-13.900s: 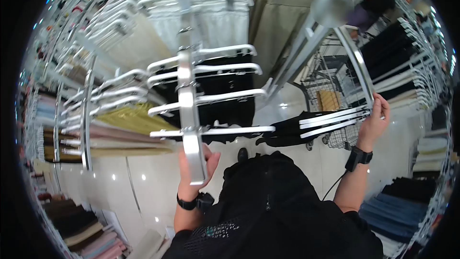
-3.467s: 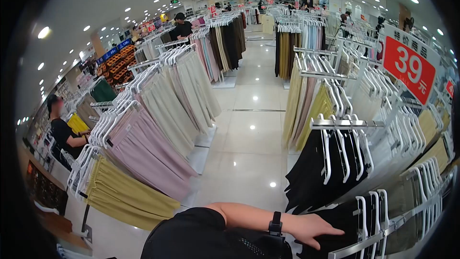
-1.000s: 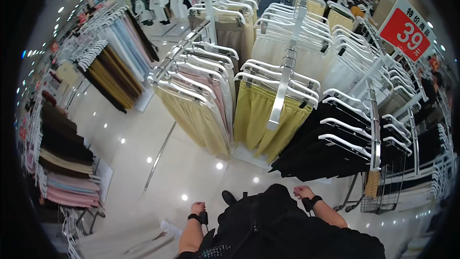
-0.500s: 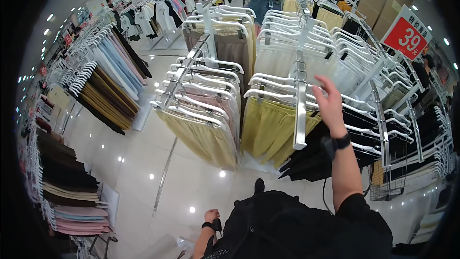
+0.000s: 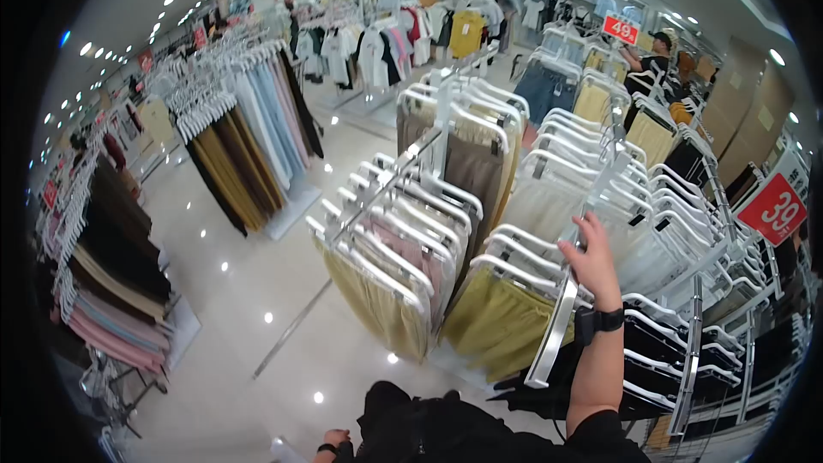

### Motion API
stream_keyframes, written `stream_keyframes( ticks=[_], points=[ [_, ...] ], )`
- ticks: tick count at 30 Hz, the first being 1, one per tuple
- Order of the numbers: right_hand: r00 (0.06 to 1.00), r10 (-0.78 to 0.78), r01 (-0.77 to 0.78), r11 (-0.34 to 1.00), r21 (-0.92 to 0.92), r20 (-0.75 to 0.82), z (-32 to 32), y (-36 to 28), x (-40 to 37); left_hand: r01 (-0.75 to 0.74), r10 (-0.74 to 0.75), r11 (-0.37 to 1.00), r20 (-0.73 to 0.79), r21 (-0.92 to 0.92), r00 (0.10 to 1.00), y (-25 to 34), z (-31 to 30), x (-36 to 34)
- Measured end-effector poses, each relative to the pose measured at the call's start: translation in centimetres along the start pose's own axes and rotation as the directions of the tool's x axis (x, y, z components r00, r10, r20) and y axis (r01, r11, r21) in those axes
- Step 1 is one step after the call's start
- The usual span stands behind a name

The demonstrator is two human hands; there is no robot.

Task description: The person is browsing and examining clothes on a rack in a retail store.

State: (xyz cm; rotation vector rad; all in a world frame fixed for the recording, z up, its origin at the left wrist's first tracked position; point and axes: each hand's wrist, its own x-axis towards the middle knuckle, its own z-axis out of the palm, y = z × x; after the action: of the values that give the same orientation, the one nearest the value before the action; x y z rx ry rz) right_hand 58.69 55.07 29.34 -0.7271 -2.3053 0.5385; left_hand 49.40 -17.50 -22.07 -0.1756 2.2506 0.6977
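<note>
My right hand (image 5: pixel 593 264) reaches forward with thumb and fingers spread, its fingertips right at the metal display rail (image 5: pixel 553 334) on the right side of the rack. Below it, olive-green trousers (image 5: pixel 497 317) hang from white hangers (image 5: pixel 519 249). Black garments (image 5: pixel 656 334) on white hangers are to the right of my wrist, which wears a black band. My left hand (image 5: pixel 337 437) hangs low beside my body at the bottom edge, its fingers curled in and partly hidden. Pale yellow trousers (image 5: pixel 377 300) and pink ones (image 5: pixel 399 244) hang on the neighbouring rail (image 5: pixel 386 180).
A red price sign (image 5: pixel 776 210) stands at the right, and another red sign (image 5: pixel 621 29) farther back. Racks of trousers (image 5: pixel 236 159) line the left side. Tiled floor (image 5: pixel 283 300) runs between the racks. A person in black (image 5: pixel 656 60) stands at the back right.
The view has tilted up and shifted left, bringing more of the shop's far end into sight. My right hand has come closer to the rail. My left hand is lower in view.
</note>
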Motion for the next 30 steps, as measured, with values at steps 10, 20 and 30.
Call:
stream_keyframes(
  ticks=[10, 20, 30],
  points=[
    [0.998, 0.056, -0.056, 0.996, -0.071, 0.004, -3.6, -7.4, -5.6, -0.166, 0.141, 0.981, 0.218, 0.099, 0.966, 18.3, -4.8, 14.7],
    [0.976, 0.190, -0.189, 0.982, -0.020, 0.105, -5.9, -15.3, -13.0, -0.375, 0.295, 0.915, 0.389, 0.147, 0.873, 25.9, -7.9, 23.5],
    [0.941, 0.302, -0.312, 0.949, 0.043, 0.154, -5.4, -20.1, -17.9, -0.645, 0.203, 0.551, 0.664, 0.530, 0.719, 24.6, -8.5, 28.1]
  ],
)
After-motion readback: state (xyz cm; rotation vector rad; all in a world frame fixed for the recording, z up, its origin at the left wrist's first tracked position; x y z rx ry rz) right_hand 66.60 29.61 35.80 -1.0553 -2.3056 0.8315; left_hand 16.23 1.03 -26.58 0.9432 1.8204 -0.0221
